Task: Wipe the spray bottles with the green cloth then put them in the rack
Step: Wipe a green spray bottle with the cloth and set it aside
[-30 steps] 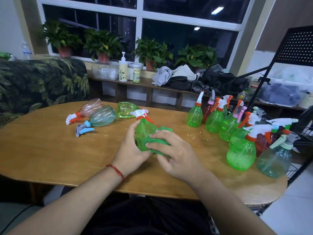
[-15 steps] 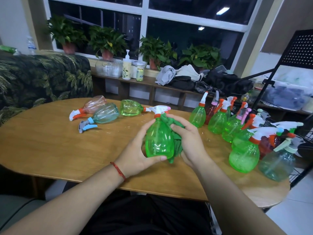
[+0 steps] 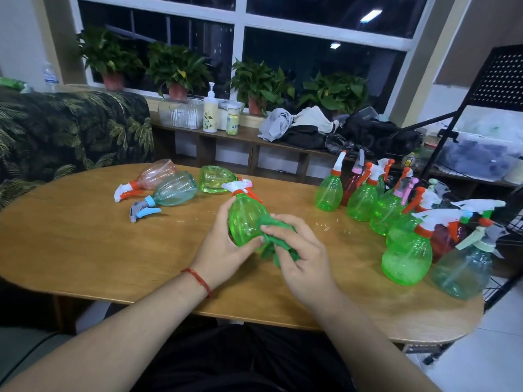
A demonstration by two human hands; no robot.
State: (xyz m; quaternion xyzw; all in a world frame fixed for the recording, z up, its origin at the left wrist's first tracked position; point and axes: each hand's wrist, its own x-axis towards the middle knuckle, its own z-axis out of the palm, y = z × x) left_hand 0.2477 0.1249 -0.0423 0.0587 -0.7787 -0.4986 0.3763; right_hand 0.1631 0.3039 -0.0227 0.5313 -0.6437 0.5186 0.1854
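Broadly, the wooden surface runs off frame at the left, and the black rack is cut off at the right. Upright spray bottles crowd beside the rack, overlapping; three lying bottles sit well to the left. Between them, the left grip curls round the tilted green spray bottle. The right grip pinches the bunched green cloth against the bottle's lower right side.

Dark window, potted plants on sill; palm-print sofa left.
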